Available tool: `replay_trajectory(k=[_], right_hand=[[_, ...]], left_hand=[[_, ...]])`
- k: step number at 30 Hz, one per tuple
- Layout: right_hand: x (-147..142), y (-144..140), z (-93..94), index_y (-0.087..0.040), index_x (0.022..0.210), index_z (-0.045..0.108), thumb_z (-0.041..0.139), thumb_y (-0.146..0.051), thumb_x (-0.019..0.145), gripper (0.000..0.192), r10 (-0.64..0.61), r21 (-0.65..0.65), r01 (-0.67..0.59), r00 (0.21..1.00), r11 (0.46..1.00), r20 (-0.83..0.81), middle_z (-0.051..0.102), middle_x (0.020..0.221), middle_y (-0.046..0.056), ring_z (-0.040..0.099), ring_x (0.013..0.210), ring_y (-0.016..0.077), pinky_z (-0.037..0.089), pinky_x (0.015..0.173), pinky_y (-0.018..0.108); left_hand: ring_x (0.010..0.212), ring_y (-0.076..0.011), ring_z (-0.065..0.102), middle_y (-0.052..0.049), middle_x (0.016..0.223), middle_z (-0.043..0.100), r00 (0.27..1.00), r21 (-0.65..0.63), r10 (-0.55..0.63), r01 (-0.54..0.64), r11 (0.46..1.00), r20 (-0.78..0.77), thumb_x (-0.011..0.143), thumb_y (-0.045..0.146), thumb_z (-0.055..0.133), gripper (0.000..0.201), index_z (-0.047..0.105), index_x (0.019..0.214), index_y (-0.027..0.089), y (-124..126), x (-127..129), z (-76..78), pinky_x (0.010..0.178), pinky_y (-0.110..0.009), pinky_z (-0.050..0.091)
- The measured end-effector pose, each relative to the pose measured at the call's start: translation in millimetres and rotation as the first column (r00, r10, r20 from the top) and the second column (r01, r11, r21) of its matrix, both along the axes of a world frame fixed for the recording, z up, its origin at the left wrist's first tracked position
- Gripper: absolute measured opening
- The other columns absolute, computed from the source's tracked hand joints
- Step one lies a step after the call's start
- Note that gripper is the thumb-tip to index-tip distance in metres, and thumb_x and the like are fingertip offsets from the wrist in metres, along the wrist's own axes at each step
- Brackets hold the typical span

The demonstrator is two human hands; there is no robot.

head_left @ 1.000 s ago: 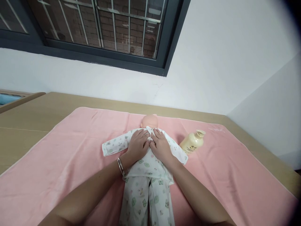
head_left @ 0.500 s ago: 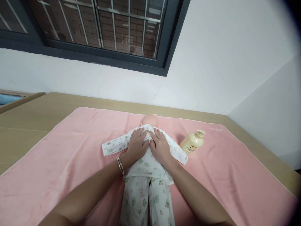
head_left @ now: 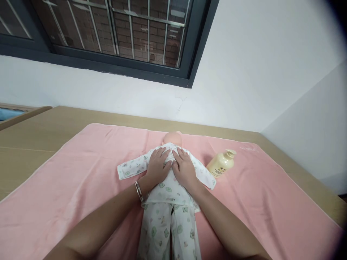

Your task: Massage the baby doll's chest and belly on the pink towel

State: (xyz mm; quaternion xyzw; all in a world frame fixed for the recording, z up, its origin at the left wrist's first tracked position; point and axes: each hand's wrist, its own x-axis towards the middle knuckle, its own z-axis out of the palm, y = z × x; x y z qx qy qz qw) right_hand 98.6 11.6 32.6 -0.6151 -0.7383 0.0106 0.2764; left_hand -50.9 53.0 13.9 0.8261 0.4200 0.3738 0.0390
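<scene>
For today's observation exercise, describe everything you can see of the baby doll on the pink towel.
The doll lies lengthwise on the pink towel, its bald, peach-coloured head pointing toward the wall and its legs toward the camera. It wears a soft white two-piece suit printed with small green figures; the sleeves spread out to both sides. The left hand and right hand rest flat, side by side, on its chest. Its face is not visible.
</scene>
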Motion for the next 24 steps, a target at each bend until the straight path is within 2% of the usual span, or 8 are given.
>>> replay_trajectory(k=[8, 13, 17, 20, 24], right_hand=[[-0.1, 2.4, 1.4, -0.005, 0.142, 0.042, 0.041, -0.021, 0.091, 0.054, -0.045, -0.034, 0.046, 0.999, 0.998, 0.031, 0.038, 0.149, 0.016, 0.031, 0.14, 0.0264, 0.026, 0.116, 0.043], [-0.7, 0.9, -1.6, -0.007, 0.132, 0.055, 0.042, -0.019, 0.09, 0.046, -0.031, 0.069, 0.027, 0.998, 0.997, 0.06, 0.049, 0.141, 0.015, 0.04, 0.135, 0.0263, 0.029, 0.114, 0.041], [-2.9, -2.5, -5.5, -0.013, 0.118, 0.067, 0.042, -0.021, 0.091, 0.038, -0.068, 0.183, 0.059, 0.997, 0.981, 0.041, 0.063, 0.127, 0.009, 0.051, 0.126, 0.0223, 0.039, 0.108, 0.035], [-4.0, -4.0, -7.2, -0.018, 0.113, 0.069, 0.043, -0.023, 0.091, 0.035, -0.093, 0.219, 0.083, 0.995, 0.972, 0.038, 0.066, 0.122, 0.006, 0.056, 0.122, 0.0209, 0.044, 0.101, 0.032], [-5.1, -5.1, -7.0, -0.018, 0.115, 0.068, 0.043, -0.024, 0.091, 0.036, -0.117, 0.206, 0.106, 0.992, 0.973, 0.04, 0.065, 0.124, 0.006, 0.055, 0.122, 0.0208, 0.046, 0.1, 0.033]], left_hand=[[0.117, -0.0288, 0.053, -0.014, 0.12, 0.062, 0.997, 0.092, 0.032, -0.025, 0.995, -0.068, 0.089, 0.022, 0.046, 0.03, 0.06, 0.114, 0.014, -7.2, 2.0, 4.8, 0.104, -0.049, 0.042], [0.121, -0.0297, 0.05, -0.016, 0.127, 0.059, 0.993, 0.047, 0.058, -0.053, 0.998, -0.102, 0.09, 0.026, 0.045, 0.036, 0.057, 0.121, 0.011, -4.5, 1.6, 5.6, 0.106, -0.049, 0.04], [0.128, -0.0307, 0.045, -0.016, 0.135, 0.053, 0.991, -0.004, 0.062, -0.063, 0.998, -0.12, 0.09, 0.027, 0.044, 0.043, 0.051, 0.129, 0.011, -0.3, 1.1, 3.3, 0.109, -0.051, 0.036], [0.13, -0.031, 0.043, -0.017, 0.138, 0.051, 0.99, -0.018, 0.065, -0.068, 0.998, -0.129, 0.09, 0.027, 0.043, 0.045, 0.05, 0.131, 0.01, 0.1, 1.6, 1.7, 0.11, -0.051, 0.034], [0.131, -0.0306, 0.043, -0.017, 0.138, 0.051, 0.99, -0.012, 0.068, -0.07, 0.997, -0.126, 0.09, 0.027, 0.043, 0.046, 0.049, 0.132, 0.009, -2.2, 2.1, 1.8, 0.111, -0.051, 0.033]])
